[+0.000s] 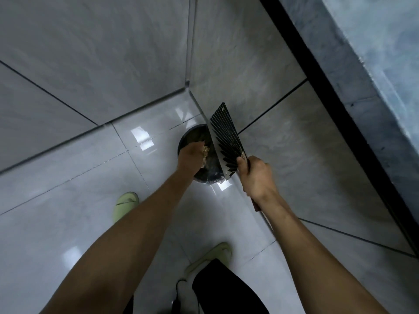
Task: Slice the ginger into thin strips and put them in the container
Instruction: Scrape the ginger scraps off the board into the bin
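Observation:
A round dark bin (204,179) stands on the floor in the corner of the room. My right hand (255,175) grips the handle of a wide cleaver (226,141), whose patterned blade is tilted over the bin's right side. My left hand (190,156) is over the bin's opening, its fingers touching pale ginger scraps (205,152) beside the blade. Whether the fingers pinch the scraps or only brush them is hidden from this angle.
Glossy grey floor tiles surround the bin, with tiled walls meeting behind it. A marble counter edge (371,64) with a black trim runs along the upper right. My feet in pale green slippers (125,206) stand below the bin, and a black cable (178,298) hangs near the bottom.

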Demonstrator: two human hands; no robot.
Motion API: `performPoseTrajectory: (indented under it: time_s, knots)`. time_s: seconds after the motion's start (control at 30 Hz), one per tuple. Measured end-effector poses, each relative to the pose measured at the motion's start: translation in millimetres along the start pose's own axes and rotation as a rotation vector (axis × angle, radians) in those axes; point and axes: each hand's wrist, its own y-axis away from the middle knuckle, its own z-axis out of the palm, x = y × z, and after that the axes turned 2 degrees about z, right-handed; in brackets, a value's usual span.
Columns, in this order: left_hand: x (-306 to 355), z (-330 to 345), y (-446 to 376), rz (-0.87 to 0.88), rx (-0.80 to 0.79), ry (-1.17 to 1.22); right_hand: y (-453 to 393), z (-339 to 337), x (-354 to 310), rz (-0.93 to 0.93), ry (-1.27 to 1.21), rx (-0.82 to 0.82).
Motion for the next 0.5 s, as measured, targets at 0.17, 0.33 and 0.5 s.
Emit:
performPoseTrajectory:
  time_s: [0.17, 0.33, 0.5]
  knots:
    - [57.5, -53.3, 73.9, 0.045, 0.015, 0.094, 57.0, -36.0, -49.1, 0.007, -0.117, -0.048]
    - [130.6, -131.8, 158.4, 0.162, 0.016, 0.023, 134.8, -85.1, -124.2, 0.022, -0.366, -0.131]
    - [192.7, -217.9, 217.0, 0.234, 0.015, 0.000, 194.6, -124.6, -209.2, 0.044, -0.632, -0.192]
